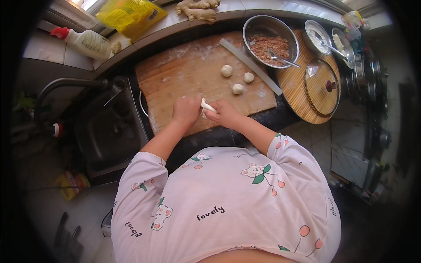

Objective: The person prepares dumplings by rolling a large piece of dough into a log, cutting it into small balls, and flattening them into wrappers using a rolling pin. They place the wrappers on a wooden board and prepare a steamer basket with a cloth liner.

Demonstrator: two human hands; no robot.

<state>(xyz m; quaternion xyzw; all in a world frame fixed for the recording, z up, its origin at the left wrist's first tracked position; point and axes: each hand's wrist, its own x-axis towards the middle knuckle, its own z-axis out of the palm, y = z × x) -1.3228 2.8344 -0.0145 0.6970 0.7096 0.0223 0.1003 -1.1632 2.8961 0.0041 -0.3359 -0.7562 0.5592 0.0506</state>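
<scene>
Between my two hands, over the near edge of a floured wooden board [184, 75], is a piece of white dough [208, 106]. My left hand [187, 111] pinches its left end, and my right hand [225, 113] grips its right side. Several round dough balls [237, 88] lie on the board beyond my right hand. A pale rolling pin [251, 66] rests slantwise to their right. Past it stands a steel bowl [245, 36] of minced filling [268, 47], with a metal spoon [286, 61] in it.
A glass lid [309, 95] lies on a round slatted mat [286, 82] at the right. Behind it are a bowl of white flour [314, 33] and another dish [350, 57]. A sink [108, 148] with a curved faucet [65, 81] is at the left. Ginger [199, 11], a yellow bag [128, 16] and a spray bottle [87, 41] occupy the tiled ledge.
</scene>
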